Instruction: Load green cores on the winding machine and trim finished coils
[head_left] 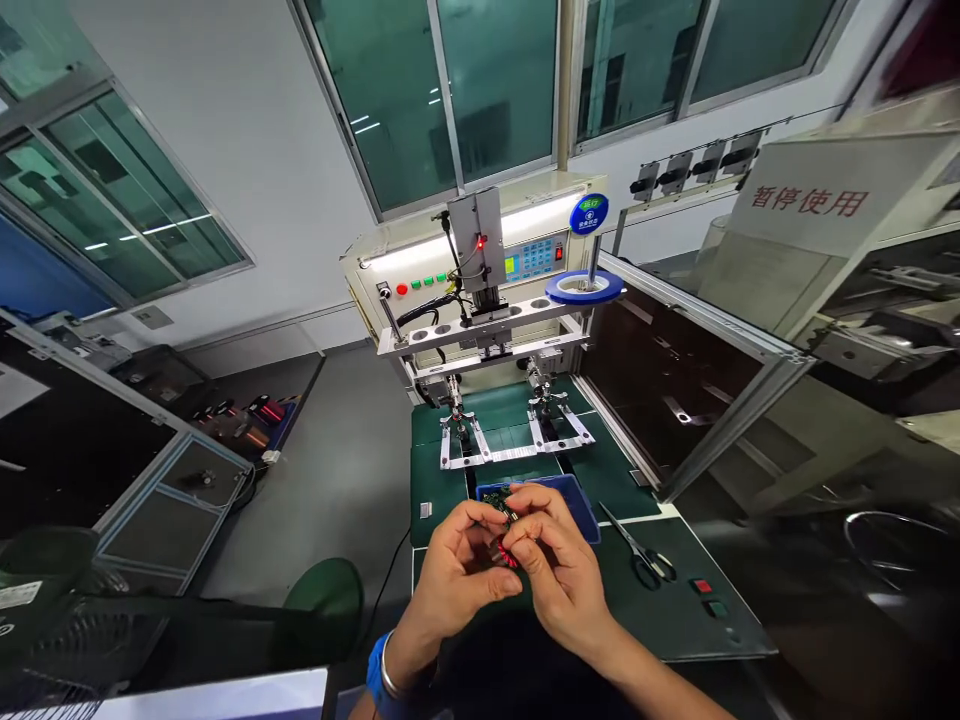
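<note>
Close together over the near part of the green bench top (525, 640), both hands are closed around one small wire-wound part (505, 552) with red windings. My left hand (461, 565) cups it from the left, thumb stretched along the near side. My right hand (559, 560) pinches at its right side with thumb and fingertips; whether a wire end is between them is too small to tell. Fingers hide much of the part. Just beyond them is a blue tray (581, 505) holding small green pieces (495, 494), partly covered by the hands.
Scissors (646, 560) lie on the right, near a red button (702, 586) and a green button (718, 608). A two-head machine (495, 330) stands behind the tray, its white fixture frame (517, 454) on the bench. A green stool (322, 605) is at left.
</note>
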